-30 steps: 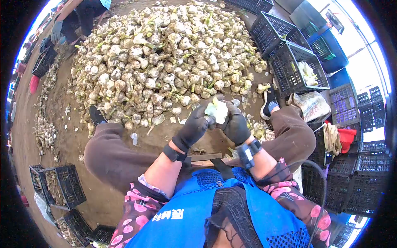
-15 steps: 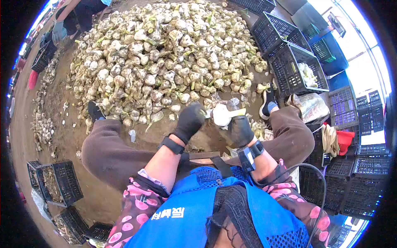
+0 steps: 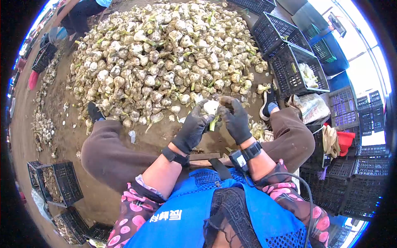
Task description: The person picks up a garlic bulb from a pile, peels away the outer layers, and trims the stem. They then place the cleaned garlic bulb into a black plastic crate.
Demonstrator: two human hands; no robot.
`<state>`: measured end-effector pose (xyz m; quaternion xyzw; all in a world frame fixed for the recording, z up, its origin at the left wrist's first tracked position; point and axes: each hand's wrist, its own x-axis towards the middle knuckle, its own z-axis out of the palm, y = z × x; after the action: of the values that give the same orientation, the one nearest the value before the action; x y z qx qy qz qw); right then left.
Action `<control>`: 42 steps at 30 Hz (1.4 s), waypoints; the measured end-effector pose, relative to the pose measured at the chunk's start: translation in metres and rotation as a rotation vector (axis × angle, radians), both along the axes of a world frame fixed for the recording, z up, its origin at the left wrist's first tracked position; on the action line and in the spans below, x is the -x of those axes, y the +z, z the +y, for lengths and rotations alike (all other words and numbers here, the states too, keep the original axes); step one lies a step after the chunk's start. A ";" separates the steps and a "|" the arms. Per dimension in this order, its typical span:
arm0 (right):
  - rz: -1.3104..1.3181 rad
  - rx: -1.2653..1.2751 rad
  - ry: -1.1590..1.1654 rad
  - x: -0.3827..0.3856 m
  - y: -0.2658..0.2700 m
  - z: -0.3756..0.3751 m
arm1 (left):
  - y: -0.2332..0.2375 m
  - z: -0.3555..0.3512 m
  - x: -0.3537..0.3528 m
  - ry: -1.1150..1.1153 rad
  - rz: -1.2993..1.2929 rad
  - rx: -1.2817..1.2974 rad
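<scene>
Both my hands wear dark gloves and meet in front of the pile, over the ground between my knees. Between them is a white garlic bulb point(image 3: 211, 107), its green stem pointing down toward my body. My left hand point(image 3: 192, 128) closes on the bulb's left side, thumb beside the stem. From the right, my right hand point(image 3: 236, 120) curls its fingers against the bulb, with soiled fingertips at its top. Just beyond my hands rises a large heap of garlic point(image 3: 165, 62), dirty and with stems on.
On the right stand black crates, one holding peeled-looking white garlic point(image 3: 307, 75), beside a white sack point(image 3: 309, 107). Stacked crates point(image 3: 343, 107) line the far right. Crates with debris point(image 3: 62, 184) sit at lower left. Another person point(image 3: 80, 16) is at upper left.
The garlic bulb has turned from stem pointing right to stem pointing down toward me. My left hand has opened from a fist beside it and come round its left side.
</scene>
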<state>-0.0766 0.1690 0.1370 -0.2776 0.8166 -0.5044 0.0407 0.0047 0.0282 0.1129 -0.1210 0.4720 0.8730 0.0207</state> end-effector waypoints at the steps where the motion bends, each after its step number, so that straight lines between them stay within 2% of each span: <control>1: 0.173 -0.057 -0.091 0.000 0.003 0.000 | -0.001 0.002 0.001 0.046 0.010 -0.057; 2: 0.173 -0.056 -0.090 -0.001 0.008 0.000 | -0.001 0.003 0.001 0.047 0.010 -0.056; 4: 0.204 -0.238 0.018 -0.005 0.023 -0.002 | 0.000 0.006 -0.001 0.112 0.060 0.291; 5: 0.249 -0.280 0.037 -0.003 0.025 -0.002 | 0.000 0.008 -0.002 0.107 0.059 0.288; 7: 0.329 -0.334 0.013 0.000 0.021 -0.001 | 0.007 0.010 -0.004 0.149 0.134 0.761; 8: 0.411 -0.383 -0.007 0.001 0.018 -0.002 | 0.009 0.010 -0.005 0.145 0.133 0.762; 10: 0.437 -0.387 -0.002 0.007 0.011 -0.001 | 0.011 0.009 -0.005 0.129 0.072 0.553; 13: -0.296 -0.003 0.003 0.012 0.013 0.002 | 0.004 0.004 -0.002 0.148 0.062 0.586; 14: -0.296 -0.003 0.006 0.009 0.015 0.000 | 0.002 0.004 -0.002 0.151 0.061 0.587; 16: 0.156 -0.232 -0.032 0.001 0.017 -0.005 | 0.013 0.009 -0.005 0.153 0.051 0.590; 17: 0.207 -0.278 -0.024 0.005 0.011 -0.004 | 0.011 0.010 -0.005 0.147 0.052 0.590; 18: 0.208 -0.277 -0.030 0.012 0.005 0.000 | 0.010 0.010 -0.004 0.166 0.096 0.650; 20: 0.030 -0.200 0.011 0.023 -0.002 0.008 | 0.009 0.008 -0.003 0.180 0.141 0.714; 22: -0.011 -0.220 -0.029 0.022 0.002 0.006 | 0.010 0.007 -0.005 0.110 0.183 0.444; 23: 0.010 -0.254 -0.069 0.026 -0.011 0.008 | 0.004 0.007 -0.005 0.105 0.183 0.444; 25: 0.028 -0.289 -0.113 0.031 -0.021 0.007 | -0.005 0.009 -0.004 -0.012 0.077 -0.164; 26: 0.080 -0.247 -0.148 0.032 -0.027 0.004 | -0.011 0.009 -0.005 -0.015 0.072 -0.165; 28: 0.189 -0.237 -0.202 0.034 -0.029 -0.007 | -0.007 0.010 -0.006 -0.160 0.084 -0.134; 29: 0.187 -0.208 -0.233 0.038 -0.030 -0.011 | -0.008 0.017 -0.003 -0.096 0.150 -0.059; 31: 0.185 -0.178 -0.264 0.050 -0.030 -0.015 | -0.017 0.012 -0.004 -0.132 0.136 -0.050; 33: 0.137 0.016 -0.390 0.066 -0.028 -0.016 | -0.023 0.008 -0.003 -0.157 0.119 -0.041; 34: 0.133 0.016 -0.387 0.076 -0.029 -0.014 | -0.023 0.007 -0.002 -0.160 0.180 0.134; 35: 0.237 -0.055 -0.427 0.088 -0.033 -0.009 | -0.024 0.006 -0.001 -0.162 0.242 0.308; 36: 0.342 -0.128 -0.470 0.096 -0.040 0.001 | -0.025 0.006 -0.001 -0.161 0.241 0.306; 37: 0.357 -0.280 -0.438 0.096 -0.054 0.011 | -0.027 0.005 -0.001 -0.153 0.207 0.310; 38: 0.365 -0.279 -0.445 0.096 -0.066 0.021 | -0.029 0.003 0.003 -0.147 0.180 0.315; 40: -0.173 -0.377 -0.161 0.085 -0.064 0.036 | -0.046 0.007 0.006 -0.009 0.063 0.228; 41: 0.141 -0.406 0.122 0.072 -0.058 0.036 | -0.056 0.008 0.010 -0.011 -0.011 0.263; 42: 0.452 -0.431 0.401 0.053 -0.049 0.027 | -0.056 0.004 0.012 -0.115 -0.053 0.331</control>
<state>-0.1299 0.1962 0.0877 -0.5214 0.8219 -0.2289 0.0148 -0.0072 0.0324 0.0571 -0.1185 0.6148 0.7772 0.0630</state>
